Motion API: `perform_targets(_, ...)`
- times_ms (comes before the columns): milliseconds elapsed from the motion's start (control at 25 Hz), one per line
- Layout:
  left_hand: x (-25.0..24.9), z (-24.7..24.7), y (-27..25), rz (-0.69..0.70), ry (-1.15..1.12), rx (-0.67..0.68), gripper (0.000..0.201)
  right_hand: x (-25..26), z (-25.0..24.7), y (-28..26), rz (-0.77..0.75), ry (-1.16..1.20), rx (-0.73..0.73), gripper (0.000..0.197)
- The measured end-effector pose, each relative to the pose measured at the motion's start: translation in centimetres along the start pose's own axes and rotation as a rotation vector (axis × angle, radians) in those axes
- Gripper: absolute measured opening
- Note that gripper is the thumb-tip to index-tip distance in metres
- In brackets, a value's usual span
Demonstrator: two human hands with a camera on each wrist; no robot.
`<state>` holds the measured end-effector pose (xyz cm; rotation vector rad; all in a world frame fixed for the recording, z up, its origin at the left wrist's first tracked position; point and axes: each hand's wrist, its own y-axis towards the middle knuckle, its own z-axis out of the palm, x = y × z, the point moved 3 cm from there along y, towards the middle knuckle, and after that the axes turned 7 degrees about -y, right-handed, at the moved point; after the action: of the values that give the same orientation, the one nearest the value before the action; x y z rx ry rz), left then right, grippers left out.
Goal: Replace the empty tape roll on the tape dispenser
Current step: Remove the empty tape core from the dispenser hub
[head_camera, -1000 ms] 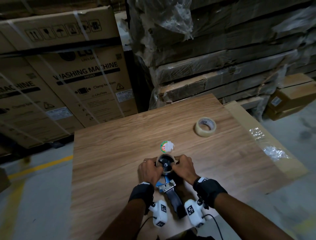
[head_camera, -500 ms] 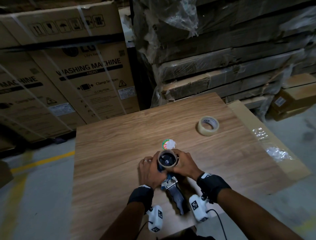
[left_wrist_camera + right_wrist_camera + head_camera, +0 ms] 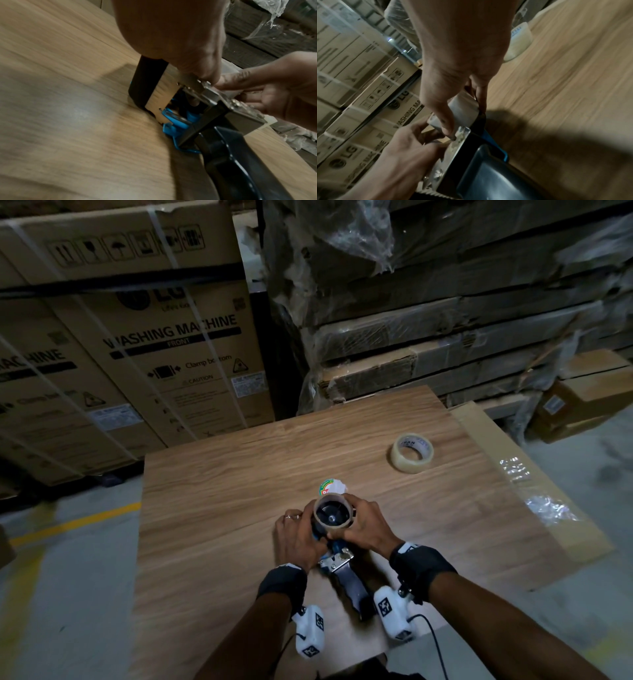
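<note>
Wood-grain tabletop (image 3: 212, 508) fills the lower centre of the frame. On it, low and central, lies the tape dispenser (image 3: 346, 573), handle toward the bottom edge. Left hand (image 3: 298, 537) grips its blue frame; right hand (image 3: 364, 525) curls its grip round the empty tape roll (image 3: 333, 513) on the hub. Full tape roll (image 3: 412, 453) lies flat at right, well apart.

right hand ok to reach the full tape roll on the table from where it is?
Probably yes. The new tape roll lies flat ahead and right of the right hand with bare table between them. But that hand now grips the empty core on the dispenser.
</note>
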<state>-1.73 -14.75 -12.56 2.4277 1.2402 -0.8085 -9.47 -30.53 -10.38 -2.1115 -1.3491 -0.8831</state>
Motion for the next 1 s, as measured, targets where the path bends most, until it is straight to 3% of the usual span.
perform_targets(160,0.1,-0.1,0.0,0.025,-0.007,-0.002,0.074,0.7,-0.5,-0.3,-0.105,0.007,0.032,0.072)
perform_targets(360,-0.6,-0.2,0.6,0.049,0.016,0.041,0.077,-0.4,-0.5,0.2,-0.023,0.049,-0.011,0.074)
perform_targets(560,-0.8,0.2,1.1,0.069,-0.004,0.072,0.074,-0.4,-0.8,-0.4,-0.106,0.060,0.004,0.075)
perform_targets(800,-0.8,0.7,1.9,0.077,0.069,0.122,0.077,-1.1,-1.8,-0.2,-0.055,0.117,-0.011,0.071)
perform_targets(1000,-1.6,0.2,1.9,0.060,0.025,0.080,0.066,0.0,-2.4,-0.7,-0.178,0.085,0.006,0.074)
